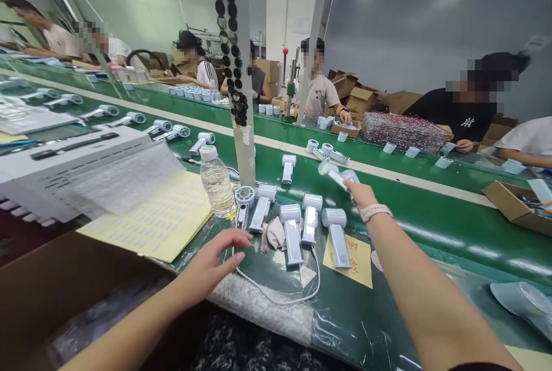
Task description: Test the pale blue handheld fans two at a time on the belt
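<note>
Several pale blue handheld fans [292,243] lie side by side on the green conveyor table [425,244], a white cable [276,297] looped just below them, and more fans [129,119] lie further up the table (the nearest ones lie flat, handles toward the person). The hands are well apart: the right hand [361,195], arm stretched forward and wrist bent, has its fingers at a tilted fan [337,178], though whether they grip it cannot be told, while the left hand [214,260] hovers open, fingers spread, just short of the row.
</note>
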{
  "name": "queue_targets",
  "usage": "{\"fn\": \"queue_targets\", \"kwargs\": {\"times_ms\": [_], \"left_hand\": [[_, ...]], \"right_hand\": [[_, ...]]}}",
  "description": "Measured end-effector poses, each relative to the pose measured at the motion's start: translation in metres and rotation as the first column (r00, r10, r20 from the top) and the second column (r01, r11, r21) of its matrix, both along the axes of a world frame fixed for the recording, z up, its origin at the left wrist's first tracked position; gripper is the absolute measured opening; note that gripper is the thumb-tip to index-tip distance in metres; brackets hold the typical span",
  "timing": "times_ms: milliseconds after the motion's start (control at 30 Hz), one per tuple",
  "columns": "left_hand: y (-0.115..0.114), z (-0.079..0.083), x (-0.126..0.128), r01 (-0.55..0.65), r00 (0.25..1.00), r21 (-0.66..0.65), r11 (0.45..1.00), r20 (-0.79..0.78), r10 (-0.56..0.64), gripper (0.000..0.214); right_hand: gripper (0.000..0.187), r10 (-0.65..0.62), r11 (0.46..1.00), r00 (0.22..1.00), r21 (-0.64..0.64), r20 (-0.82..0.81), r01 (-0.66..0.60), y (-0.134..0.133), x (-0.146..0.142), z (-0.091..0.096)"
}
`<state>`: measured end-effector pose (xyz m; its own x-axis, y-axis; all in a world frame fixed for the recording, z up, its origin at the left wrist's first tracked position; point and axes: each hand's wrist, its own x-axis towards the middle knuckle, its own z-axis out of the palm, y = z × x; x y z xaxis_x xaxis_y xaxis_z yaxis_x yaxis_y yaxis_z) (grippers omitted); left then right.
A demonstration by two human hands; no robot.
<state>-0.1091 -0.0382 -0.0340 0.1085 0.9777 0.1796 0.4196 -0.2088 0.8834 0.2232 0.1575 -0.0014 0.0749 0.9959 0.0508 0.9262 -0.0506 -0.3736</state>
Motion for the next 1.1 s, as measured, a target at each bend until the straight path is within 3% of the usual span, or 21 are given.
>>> {"fn": "queue_targets", "kwargs": {"times_ms": [100,133,200,267,333,433,500,633,733,800,967,1033,1100], "left_hand": [[0.013,0.009,0.035,0.02,0.942,-0.17,0.985,0.334,0.038,0.036],[0.017,0.013,0.052,0.09,0.858,-0.195,0.977,0.514,0.023,0.043],[0.026,0.018,0.088,0.226,0.582,-0.149,0.963,0.813,-0.011,0.063],[0.032,0.018,0.115,0.266,0.345,-0.124,0.956,0.938,0.026,0.069],[0.036,0.014,0.126,0.277,0.233,-0.167,0.946,0.967,0.103,0.056],[0.035,0.006,0.115,0.379,0.234,-0.248,0.891,0.958,0.167,0.04],[0.032,0.003,0.101,0.417,0.26,-0.268,0.868,0.951,0.169,0.039],[0.023,0.007,0.084,0.342,0.246,-0.238,0.909,0.956,0.157,0.041],[0.017,0.008,0.086,0.372,0.159,-0.264,0.89,0.963,0.219,0.043],[0.012,0.004,0.09,0.454,0.112,-0.286,0.844,0.958,0.265,0.045],[0.001,-0.011,0.095,0.662,0.052,-0.199,0.723,0.974,0.22,0.048],[0.0,-0.014,0.094,0.671,0.055,-0.163,0.723,0.984,0.17,0.051],[0.004,-0.013,0.092,0.652,0.088,-0.156,0.742,0.988,0.13,0.046]], "right_hand": [[0.032,0.156,0.987,0.969,0.057,-0.189,-0.148,-0.034,-0.002,0.012],[0.037,0.207,0.978,0.95,0.079,-0.233,-0.193,-0.051,-0.006,0.014],[0.039,0.314,0.948,0.905,0.142,-0.287,-0.284,-0.089,-0.017,0.013],[0.042,0.422,0.902,0.857,0.236,-0.296,-0.363,-0.128,-0.031,0.011],[0.05,0.466,0.874,0.846,0.285,-0.26,-0.394,-0.162,-0.041,0.009],[0.05,0.541,0.84,0.803,0.209,-0.251,-0.501,-0.188,-0.045,0.007],[0.037,0.578,0.814,0.761,0.143,-0.296,-0.563,-0.187,-0.042,0.002],[0.02,0.38,0.916,0.906,0.211,-0.187,-0.341,-0.16,-0.045,-0.027],[0.015,0.342,0.917,0.928,0.269,-0.149,-0.295,-0.144,-0.056,-0.055],[0.017,0.349,0.913,0.923,0.281,-0.165,-0.295,-0.142,-0.059,-0.067],[0.011,0.335,0.929,0.904,0.253,-0.266,-0.27,-0.162,-0.041,-0.06],[0.014,0.32,0.946,0.875,0.177,-0.363,-0.272,-0.179,-0.03,-0.051],[0.017,0.274,0.952,0.789,0.038,-0.55,-0.304,-0.195,-0.02,-0.044]]}}
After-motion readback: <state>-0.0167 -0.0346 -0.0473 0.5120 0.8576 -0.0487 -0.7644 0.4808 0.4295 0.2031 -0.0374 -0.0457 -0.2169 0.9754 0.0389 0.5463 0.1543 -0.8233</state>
